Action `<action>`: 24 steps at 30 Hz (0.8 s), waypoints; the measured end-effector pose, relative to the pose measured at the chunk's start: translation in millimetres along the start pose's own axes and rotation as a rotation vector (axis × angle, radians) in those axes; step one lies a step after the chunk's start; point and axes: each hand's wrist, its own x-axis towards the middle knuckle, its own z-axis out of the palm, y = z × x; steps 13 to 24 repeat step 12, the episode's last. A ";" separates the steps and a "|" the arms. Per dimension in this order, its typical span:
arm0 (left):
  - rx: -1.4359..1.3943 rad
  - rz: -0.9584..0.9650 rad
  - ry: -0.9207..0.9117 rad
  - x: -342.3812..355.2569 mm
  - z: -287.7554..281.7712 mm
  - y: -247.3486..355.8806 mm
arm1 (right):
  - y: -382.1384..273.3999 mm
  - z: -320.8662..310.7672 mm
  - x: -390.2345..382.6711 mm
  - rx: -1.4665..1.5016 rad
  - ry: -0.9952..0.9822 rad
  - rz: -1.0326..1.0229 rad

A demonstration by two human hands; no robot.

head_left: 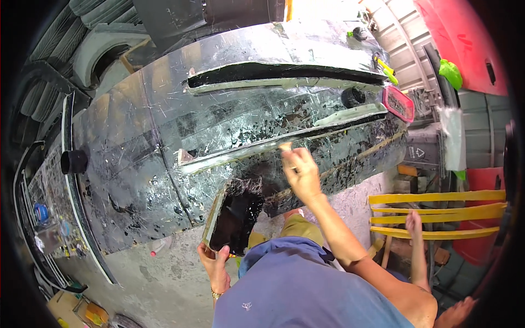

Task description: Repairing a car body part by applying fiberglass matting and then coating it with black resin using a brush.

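My right hand (301, 174) is closed around a small brush (285, 146), whose pale tip shows above the fingers and meets the near long strip (246, 148). That narrow strip lies lengthwise on the black-spattered table (123, 191), its face partly shiny and pale, partly black. At the table's near edge my left hand (217, 268) grips the lower end of an open box-like container (236, 216). Black liquid coats the container's inside, and it is tilted, with a crusted black rim. Beyond lies a second long piece (284, 72) with a black hollow and pale edges.
A black round tub (353, 98) and a pink basket (398, 104) stand at the right end. Yellow strips (437, 213) span the right side, with another person's hand (414, 223) at them. Left, a long dark strip (82, 213) overhangs the table beside a black cup (74, 162).
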 end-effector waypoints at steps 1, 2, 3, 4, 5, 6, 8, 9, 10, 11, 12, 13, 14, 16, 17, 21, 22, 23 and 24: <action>0.012 0.012 0.017 -0.4 -8.5 1.0 | -11.4 13.4 -4.1 0.010 0.000 -0.038; 0.016 0.015 0.009 -0.7 -14.8 2.4 | -21.9 24.5 -7.5 0.009 0.007 -0.066; 0.009 0.023 0.028 -1.3 -20.9 3.3 | -31.9 34.3 -11.6 0.006 0.012 -0.094; -0.002 0.031 0.052 -1.6 -25.6 4.2 | -42.7 43.3 -15.0 0.027 -0.026 -0.107; -0.002 0.032 0.045 -1.7 -27.4 7.0 | -51.4 49.1 -17.4 0.045 -0.062 -0.117; 0.032 0.020 0.045 -2.1 -29.8 10.6 | -55.3 57.0 -20.1 0.094 -0.060 -0.149; 0.059 0.004 0.078 -3.9 -36.7 14.0 | -67.9 56.1 -20.5 0.201 -0.151 -0.123; 0.051 0.021 0.069 -0.4 -35.6 15.2 | -69.2 50.4 -17.5 0.261 -0.169 -0.119; 0.040 0.034 0.083 -3.1 -37.7 18.1 | -71.5 39.5 -11.4 0.257 -0.154 -0.161; 0.025 -0.016 0.067 -7.7 -35.7 25.2 | -71.0 24.2 -9.2 0.266 -0.153 -0.202; 0.023 -0.022 0.126 -22.4 -49.7 24.0 | -61.9 7.9 -10.0 0.420 -0.216 -0.135; 0.023 -0.022 0.126 -22.4 -49.7 24.0 | -61.9 7.9 -10.0 0.420 -0.216 -0.135; 0.023 -0.022 0.126 -22.4 -49.7 24.0 | -61.9 7.9 -10.0 0.420 -0.216 -0.135; 0.023 -0.022 0.126 -22.4 -49.7 24.0 | -61.9 7.9 -10.0 0.420 -0.216 -0.135; 0.023 -0.022 0.126 -22.4 -49.7 24.0 | -61.9 7.9 -10.0 0.420 -0.216 -0.135; 0.023 -0.022 0.126 -22.4 -49.7 24.0 | -61.9 7.9 -10.0 0.420 -0.216 -0.135; 0.023 -0.022 0.126 -22.4 -49.7 24.0 | -61.9 7.9 -10.0 0.420 -0.216 -0.135; 0.023 -0.022 0.126 -22.4 -49.7 24.0 | -61.9 7.9 -10.0 0.420 -0.216 -0.135; 0.023 -0.022 0.126 -22.4 -49.7 24.0 | -61.9 7.9 -10.0 0.420 -0.216 -0.135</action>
